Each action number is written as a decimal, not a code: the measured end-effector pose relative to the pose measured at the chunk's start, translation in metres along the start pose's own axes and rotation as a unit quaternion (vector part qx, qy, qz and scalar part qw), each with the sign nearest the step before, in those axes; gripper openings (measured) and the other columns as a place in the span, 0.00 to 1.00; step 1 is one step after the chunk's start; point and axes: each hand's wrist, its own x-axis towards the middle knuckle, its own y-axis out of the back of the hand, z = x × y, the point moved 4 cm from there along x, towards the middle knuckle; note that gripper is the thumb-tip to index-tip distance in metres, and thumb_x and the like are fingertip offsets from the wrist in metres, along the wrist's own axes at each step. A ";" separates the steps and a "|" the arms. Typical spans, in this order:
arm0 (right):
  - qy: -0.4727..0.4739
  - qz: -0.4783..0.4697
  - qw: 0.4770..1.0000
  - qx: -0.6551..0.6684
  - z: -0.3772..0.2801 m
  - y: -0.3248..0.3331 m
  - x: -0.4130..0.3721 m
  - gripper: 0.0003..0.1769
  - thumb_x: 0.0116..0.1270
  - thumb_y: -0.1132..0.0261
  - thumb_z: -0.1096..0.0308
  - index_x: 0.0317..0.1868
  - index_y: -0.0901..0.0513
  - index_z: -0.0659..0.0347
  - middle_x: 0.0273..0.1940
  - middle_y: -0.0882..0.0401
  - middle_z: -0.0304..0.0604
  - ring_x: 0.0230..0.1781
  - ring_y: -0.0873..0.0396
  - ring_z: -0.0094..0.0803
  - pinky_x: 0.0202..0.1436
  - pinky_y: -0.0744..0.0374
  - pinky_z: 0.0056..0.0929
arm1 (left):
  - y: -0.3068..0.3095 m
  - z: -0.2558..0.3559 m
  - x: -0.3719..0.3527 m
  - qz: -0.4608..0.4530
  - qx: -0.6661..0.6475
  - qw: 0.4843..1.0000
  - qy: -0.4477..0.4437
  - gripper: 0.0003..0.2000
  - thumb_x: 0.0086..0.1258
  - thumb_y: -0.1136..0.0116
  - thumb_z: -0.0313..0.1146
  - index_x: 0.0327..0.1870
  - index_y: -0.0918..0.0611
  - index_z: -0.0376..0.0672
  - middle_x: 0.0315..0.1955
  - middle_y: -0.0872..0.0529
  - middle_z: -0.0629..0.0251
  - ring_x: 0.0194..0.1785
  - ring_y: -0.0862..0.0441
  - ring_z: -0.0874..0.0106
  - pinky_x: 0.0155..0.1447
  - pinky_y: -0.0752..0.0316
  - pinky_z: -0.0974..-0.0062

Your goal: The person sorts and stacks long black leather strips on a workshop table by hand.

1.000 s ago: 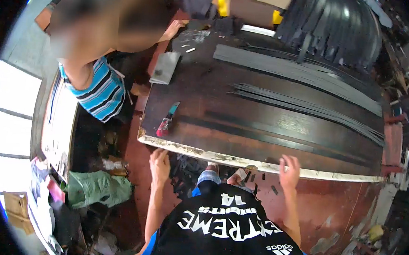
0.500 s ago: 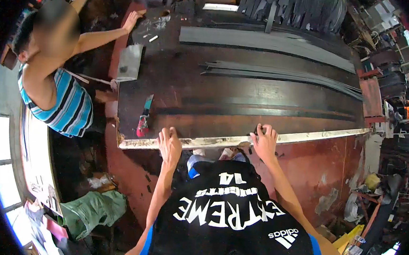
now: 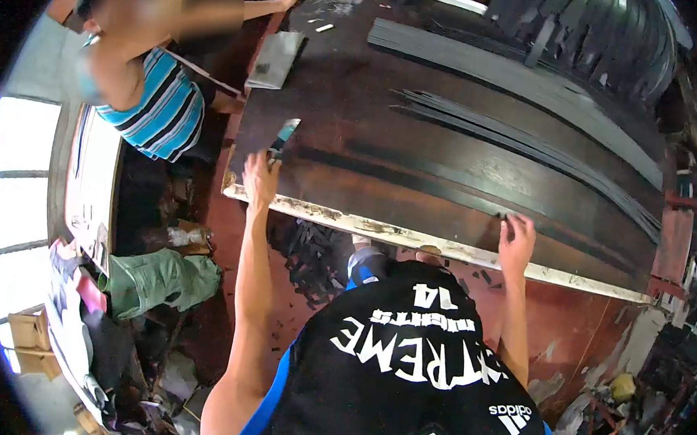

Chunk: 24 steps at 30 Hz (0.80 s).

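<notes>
My left hand [image 3: 260,181] is at the table's front left, with its fingers closed around the covered handle end of a knife [image 3: 285,136]. The knife's teal-and-dark blade sticks out past my fingertips, pointing away from me. Farther right, my right hand [image 3: 516,244] is above the pale front edge of the dark table [image 3: 324,213]. Its fingers are curled together, and a small dark bit shows at the fingertips, too small to name. Long dark strips [image 3: 447,190] lie on the tabletop just beyond my hands.
Grey flat strips [image 3: 504,79] and thinner strips [image 3: 523,145] lie farther back. A bundle of dark strips [image 3: 595,41] hangs at the rear. A co-worker in a striped top [image 3: 158,107] stands left, near a grey block [image 3: 275,59]. Dark scraps [image 3: 309,255] litter the floor.
My left hand has moved from the table's edge forward and left onto the knife, covering its red handle. My right hand has shifted right along the edge. The view has turned.
</notes>
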 end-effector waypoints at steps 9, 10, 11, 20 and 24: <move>-0.083 0.091 0.992 -0.041 0.084 0.059 0.002 0.15 0.67 0.34 0.71 0.53 0.16 0.62 0.52 0.21 0.49 0.53 0.22 0.49 0.59 0.25 0.41 | -0.023 -0.028 0.072 0.072 0.023 0.995 -0.064 0.26 0.69 0.37 0.51 0.63 0.20 0.46 0.49 0.20 0.46 0.56 0.24 0.45 0.59 0.28 0.49; -0.122 0.113 0.985 -0.045 0.093 0.070 -0.008 0.14 0.67 0.34 0.71 0.53 0.16 0.62 0.51 0.21 0.49 0.54 0.23 0.49 0.59 0.25 0.41 | -0.016 -0.014 0.073 0.074 0.037 0.993 -0.084 0.25 0.69 0.36 0.49 0.63 0.20 0.47 0.49 0.20 0.46 0.55 0.24 0.46 0.57 0.27 0.50; -0.151 0.128 0.979 -0.040 0.096 0.080 -0.019 0.14 0.68 0.35 0.71 0.54 0.16 0.62 0.51 0.22 0.49 0.55 0.23 0.49 0.61 0.26 0.40 | -0.010 -0.007 0.074 0.050 0.020 0.994 -0.100 0.23 0.70 0.36 0.47 0.62 0.19 0.47 0.48 0.19 0.48 0.53 0.23 0.47 0.56 0.27 0.50; -0.257 0.076 0.961 -0.075 0.118 0.083 -0.089 0.18 0.69 0.35 0.68 0.58 0.16 0.60 0.54 0.22 0.56 0.57 0.24 0.52 0.64 0.27 0.43 | 0.004 0.001 0.066 -0.012 0.081 0.996 -0.039 0.25 0.72 0.42 0.54 0.65 0.21 0.51 0.63 0.23 0.45 0.69 0.29 0.47 0.68 0.31 0.48; -0.205 0.027 0.972 -0.115 0.124 0.064 -0.086 0.24 0.72 0.37 0.60 0.63 0.20 0.66 0.64 0.27 0.62 0.66 0.29 0.56 0.71 0.31 0.45 | 0.014 0.018 0.061 0.023 0.026 0.997 -0.067 0.23 0.67 0.35 0.44 0.61 0.20 0.48 0.49 0.22 0.50 0.56 0.25 0.49 0.56 0.30 0.44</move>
